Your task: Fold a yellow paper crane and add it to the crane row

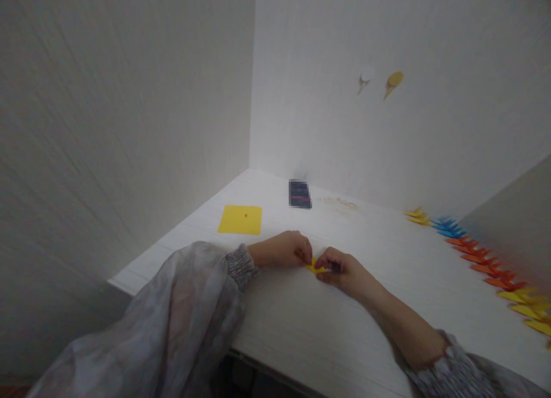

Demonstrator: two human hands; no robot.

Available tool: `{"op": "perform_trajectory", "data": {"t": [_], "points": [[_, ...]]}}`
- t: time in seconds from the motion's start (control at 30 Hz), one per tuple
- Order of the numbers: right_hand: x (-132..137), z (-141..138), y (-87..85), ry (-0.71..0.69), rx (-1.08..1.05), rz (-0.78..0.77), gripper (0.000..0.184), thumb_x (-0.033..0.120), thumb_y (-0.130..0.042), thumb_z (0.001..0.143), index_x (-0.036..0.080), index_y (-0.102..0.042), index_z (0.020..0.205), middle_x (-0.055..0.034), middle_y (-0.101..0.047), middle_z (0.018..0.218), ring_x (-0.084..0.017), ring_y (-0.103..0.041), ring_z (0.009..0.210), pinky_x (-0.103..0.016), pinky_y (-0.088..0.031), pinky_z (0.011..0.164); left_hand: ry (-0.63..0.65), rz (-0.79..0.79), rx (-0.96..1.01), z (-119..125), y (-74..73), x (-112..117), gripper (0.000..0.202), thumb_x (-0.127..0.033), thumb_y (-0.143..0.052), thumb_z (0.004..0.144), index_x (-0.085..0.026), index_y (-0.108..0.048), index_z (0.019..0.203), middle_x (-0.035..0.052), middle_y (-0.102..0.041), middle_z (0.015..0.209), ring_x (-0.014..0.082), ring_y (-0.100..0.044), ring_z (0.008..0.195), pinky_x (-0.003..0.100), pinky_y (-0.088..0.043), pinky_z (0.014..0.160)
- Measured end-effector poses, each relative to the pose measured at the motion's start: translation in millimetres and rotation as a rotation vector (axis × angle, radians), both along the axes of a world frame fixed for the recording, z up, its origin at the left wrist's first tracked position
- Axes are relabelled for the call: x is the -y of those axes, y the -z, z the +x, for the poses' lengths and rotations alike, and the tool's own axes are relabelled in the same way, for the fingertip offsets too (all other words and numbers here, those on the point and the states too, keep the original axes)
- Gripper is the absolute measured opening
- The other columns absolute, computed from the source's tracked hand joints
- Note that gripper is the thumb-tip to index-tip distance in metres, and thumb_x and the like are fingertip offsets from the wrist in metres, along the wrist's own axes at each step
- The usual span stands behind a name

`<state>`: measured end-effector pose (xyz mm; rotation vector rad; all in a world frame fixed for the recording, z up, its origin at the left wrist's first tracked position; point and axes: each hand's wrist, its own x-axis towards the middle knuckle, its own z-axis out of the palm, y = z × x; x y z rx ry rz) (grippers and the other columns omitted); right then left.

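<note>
A small folded piece of yellow paper [316,266] is held low over the white table, between my two hands. My left hand [286,248] pinches its left end, fingers curled down. From the other side, my right hand [342,269] grips the right end between thumb and fingers. Much of the paper is covered by my fingers, so its exact folded shape cannot be made out. Beyond my left forearm lies a flat yellow sheet [239,220] with a small orange-brown spot on it.
A dark, blurred-out rectangular object [300,194] lies near the back wall. Folded paper pieces in yellow, blue [449,227] and orange [477,257] line the table's right side. Two round hooks, one yellow [395,80], are on the wall. A grey partition [120,128] stands left.
</note>
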<state>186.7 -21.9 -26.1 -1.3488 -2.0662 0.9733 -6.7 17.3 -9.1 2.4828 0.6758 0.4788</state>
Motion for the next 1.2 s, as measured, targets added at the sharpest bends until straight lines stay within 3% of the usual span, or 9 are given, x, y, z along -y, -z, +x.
{"op": "perform_trajectory", "data": {"t": [0.17, 0.23, 0.37, 0.5, 0.7, 0.87, 1.07, 1.2], "points": [[8.5, 2.8, -15.2, -0.216, 0.103, 0.213, 0.014, 0.03, -0.061, 0.07, 0.019, -0.064, 0.078, -0.0043, -0.057, 0.078, -0.017, -0.052, 0.077, -0.029, -0.041, 0.071, 0.1, 0.225, -0.018, -1.0, -4.8, 2.1, 0.016, -0.008, -0.054, 0.065, -0.017, -0.066, 0.069, 0.0026, -0.064, 0.083, 0.0118, -0.053, 0.078, 0.024, -0.038, 0.077], [14.5, 4.5, -24.2, -0.295, 0.204, 0.313, 0.018, 0.031, -0.054, 0.076, 0.021, -0.065, 0.087, -0.0058, -0.055, 0.082, -0.017, -0.051, 0.078, -0.03, -0.041, 0.072, 0.119, 0.268, -0.051, -2.6, -6.8, 4.1, 0.017, -0.009, -0.053, 0.067, -0.018, -0.066, 0.072, 0.0029, -0.063, 0.086, 0.0125, -0.052, 0.079, 0.024, -0.038, 0.077], [23.8, 7.6, -35.3, -0.388, 0.32, 0.412, 0.024, 0.032, -0.048, 0.081, 0.023, -0.062, 0.099, -0.0076, -0.052, 0.09, -0.018, -0.049, 0.085, -0.033, -0.04, 0.075, 0.096, 0.281, -0.099, -4.1, -10.8, 8.5, 0.017, -0.012, -0.051, 0.07, -0.018, -0.066, 0.074, 0.0033, -0.062, 0.09, 0.0139, -0.051, 0.083, 0.025, -0.038, 0.075], [23.6, 7.3, -38.2, -0.432, 0.34, 0.43, 0.025, 0.033, -0.046, 0.081, 0.023, -0.063, 0.097, -0.0073, -0.051, 0.087, -0.018, -0.048, 0.082, -0.033, -0.04, 0.074, 0.053, 0.269, -0.132, -3.8, -11.5, 10.0, 0.016, -0.015, -0.05, 0.072, -0.019, -0.066, 0.072, 0.0022, -0.062, 0.093, 0.0147, -0.051, 0.084, 0.025, -0.037, 0.073], [19.2, 8.9, -42.2, -0.462, 0.291, 0.383, 0.022, 0.032, -0.048, 0.08, 0.023, -0.065, 0.092, -0.0062, -0.051, 0.083, -0.017, -0.048, 0.08, -0.031, -0.039, 0.072, 0.054, 0.26, -0.132, -3.5, -12.1, 10.7, 0.016, -0.017, -0.05, 0.073, -0.021, -0.066, 0.072, 0.0008, -0.062, 0.094, 0.0142, -0.051, 0.085, 0.024, -0.037, 0.073], [16.0, 14.3, -40.0, -0.457, 0.128, 0.23, 0.024, 0.035, -0.048, 0.08, 0.02, -0.067, 0.081, -0.0057, -0.051, 0.084, -0.015, -0.049, 0.077, -0.027, -0.041, 0.068, 0.044, 0.238, -0.119, -4.7, -11.8, 12.8, 0.018, -0.015, -0.051, 0.07, -0.022, -0.066, 0.077, -0.0002, -0.062, 0.097, 0.014, -0.053, 0.086, 0.024, -0.037, 0.076], [16.5, 16.1, -39.9, -0.262, -0.079, 0.036, 0.037, 0.038, -0.033, 0.086, 0.017, -0.061, 0.076, -0.0049, -0.06, 0.078, -0.015, -0.054, 0.076, -0.027, -0.042, 0.072, 0.073, 0.162, -0.058, -4.1, -9.2, 10.7, 0.02, -0.029, -0.05, 0.075, -0.02, -0.067, 0.079, 0.0022, -0.063, 0.094, 0.0126, -0.056, 0.082, 0.023, -0.038, 0.075], [15.4, 13.7, -31.5, -0.216, -0.035, 0.059, 0.03, 0.036, -0.039, 0.084, 0.017, -0.062, 0.077, -0.0044, -0.061, 0.074, -0.014, -0.055, 0.071, -0.026, -0.044, 0.067, 0.084, 0.116, -0.022, -2.7, -5.4, 7.8, 0.021, -0.031, -0.05, 0.076, -0.018, -0.067, 0.078, 0.0035, -0.064, 0.092, 0.0116, -0.056, 0.081, 0.021, -0.039, 0.073]]}}
